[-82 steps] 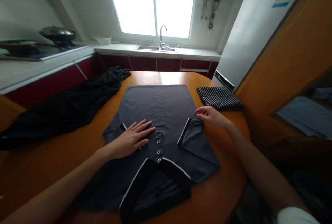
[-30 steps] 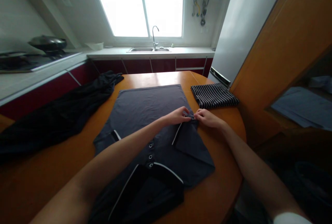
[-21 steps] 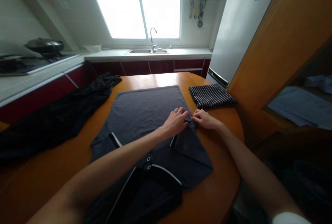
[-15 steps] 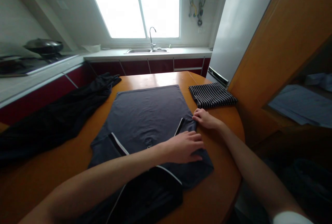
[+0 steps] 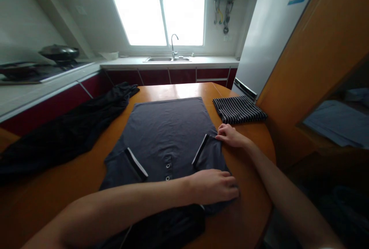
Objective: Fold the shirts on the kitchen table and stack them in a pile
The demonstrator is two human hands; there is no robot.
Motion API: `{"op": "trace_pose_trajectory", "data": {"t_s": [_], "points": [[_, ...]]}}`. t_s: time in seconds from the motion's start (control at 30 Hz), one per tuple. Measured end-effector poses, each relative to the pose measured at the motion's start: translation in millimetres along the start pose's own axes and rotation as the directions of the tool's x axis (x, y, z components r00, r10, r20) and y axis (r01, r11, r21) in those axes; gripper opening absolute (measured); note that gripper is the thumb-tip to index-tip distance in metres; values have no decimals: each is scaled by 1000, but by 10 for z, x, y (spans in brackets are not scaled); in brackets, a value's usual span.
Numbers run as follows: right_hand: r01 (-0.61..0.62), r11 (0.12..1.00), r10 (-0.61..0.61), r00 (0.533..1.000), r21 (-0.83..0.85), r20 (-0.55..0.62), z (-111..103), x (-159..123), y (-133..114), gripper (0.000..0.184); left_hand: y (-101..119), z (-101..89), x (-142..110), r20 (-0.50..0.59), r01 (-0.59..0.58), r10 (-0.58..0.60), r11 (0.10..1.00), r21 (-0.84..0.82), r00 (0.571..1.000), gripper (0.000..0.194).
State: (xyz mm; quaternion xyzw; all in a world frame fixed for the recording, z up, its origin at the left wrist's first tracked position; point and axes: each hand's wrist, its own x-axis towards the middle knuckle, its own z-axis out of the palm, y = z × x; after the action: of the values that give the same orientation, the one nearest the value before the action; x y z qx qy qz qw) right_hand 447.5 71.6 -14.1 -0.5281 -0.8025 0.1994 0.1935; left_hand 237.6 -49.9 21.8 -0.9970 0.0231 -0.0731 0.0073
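A dark grey polo shirt (image 5: pixel 167 130) lies flat on the orange wooden table (image 5: pixel 72 172), both sleeves folded inward, collar near me. My left hand (image 5: pixel 215 185) reaches across and lies flat, fingers stretched out, on the shirt's near right shoulder edge. My right hand (image 5: pixel 230 135) rests on the folded right sleeve (image 5: pixel 209 153) by its white-trimmed cuff, fingers curled and pinching the fabric edge. The left sleeve (image 5: pixel 131 162) lies folded with its white trim showing.
A folded black-and-white striped garment (image 5: pixel 239 109) lies at the table's far right. A black garment (image 5: pixel 72 126) sprawls over the table's left side. Beyond are a counter with a sink (image 5: pixel 168 59), a wok (image 5: pixel 59 52) and a fridge (image 5: pixel 268 37).
My left hand left the middle of the shirt, met the right hand at the right sleeve cuff, then slid down toward me along the shirt's right edge. The right hand stayed at the cuff.
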Motion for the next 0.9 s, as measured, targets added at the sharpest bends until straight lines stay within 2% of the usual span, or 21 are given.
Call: {"op": "trace_pose_trajectory", "data": {"t_s": [0.07, 0.13, 0.23, 0.3, 0.4, 0.5, 0.67, 0.73, 0.8, 0.9], "points": [[-11, 1000, 11, 1000, -5, -6, 9, 0, -8, 25, -41, -82, -58, 3, 26, -26, 998, -51, 1000, 7], [-31, 999, 31, 999, -6, -19, 13, -2, -27, 22, -120, -202, -180, 6, 149, -149, 986, -73, 989, 9], [-63, 998, 63, 998, -8, -24, 6, -4, -59, 21, -278, -371, -461, 49, 371, -369, 927, -58, 928, 32], [-73, 997, 73, 997, -4, -16, -3, -3, -73, 21, -371, -412, -649, 97, 430, -425, 902, -43, 900, 37], [-76, 997, 76, 997, -1, -11, -10, -2, -76, 21, -437, -358, -825, 128, 408, -402, 913, -26, 907, 31], [-77, 997, 77, 997, -11, -21, -7, -4, -71, 21, -431, -299, -875, 95, 380, -381, 925, 20, 920, 25], [-74, 997, 73, 997, -27, -38, 12, 4, -53, 21, -432, -409, -892, 83, 371, -374, 927, 56, 924, 16], [-83, 996, 82, 996, -18, -45, 24, 12, -45, 22, -458, -448, -850, 84, 396, -398, 917, 34, 914, 16], [-91, 996, 90, 994, -11, -61, 37, 17, -43, 23, -486, -430, -739, 28, 427, -427, 904, -5, 904, 20], [-94, 996, 93, 992, -2, -85, 49, 13, -59, 24, -508, -270, -480, -87, 409, -417, 908, -94, 905, 32]]}}
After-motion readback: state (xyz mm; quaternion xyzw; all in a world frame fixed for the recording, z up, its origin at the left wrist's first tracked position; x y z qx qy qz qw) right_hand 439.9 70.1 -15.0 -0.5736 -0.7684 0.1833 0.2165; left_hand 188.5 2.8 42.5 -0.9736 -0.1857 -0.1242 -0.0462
